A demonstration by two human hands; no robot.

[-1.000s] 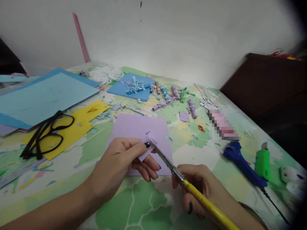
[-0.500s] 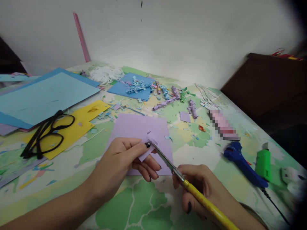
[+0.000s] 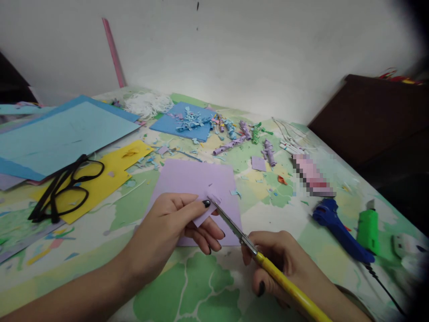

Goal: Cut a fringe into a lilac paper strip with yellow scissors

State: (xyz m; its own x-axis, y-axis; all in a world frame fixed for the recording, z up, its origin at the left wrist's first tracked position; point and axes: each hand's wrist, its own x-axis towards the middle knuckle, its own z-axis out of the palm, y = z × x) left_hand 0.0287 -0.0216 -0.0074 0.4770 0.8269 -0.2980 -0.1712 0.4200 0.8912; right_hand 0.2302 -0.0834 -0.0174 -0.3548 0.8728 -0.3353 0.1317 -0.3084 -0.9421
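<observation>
My left hand pinches a small piece of purple paper between thumb and fingers. My right hand is closed round the yellow handle of a pair of scissors. The narrow metal blades point up and left, and their tips meet the small paper beside my left thumb. Both the paper piece and the blade tips are above a larger purple sheet lying on the table. A tiny purple scrap shows just above the blade tips.
Black glasses rest on yellow paper at left, near light-blue sheets. Rolled, fringed paper pieces lie at the back. On the right are a blue glue gun, a green cutter and a blurred pink object.
My right thumb has shifted slightly left at the scissors handle, and the tiny scrap above the blade tips has moved a little. My left hand has barely moved.
</observation>
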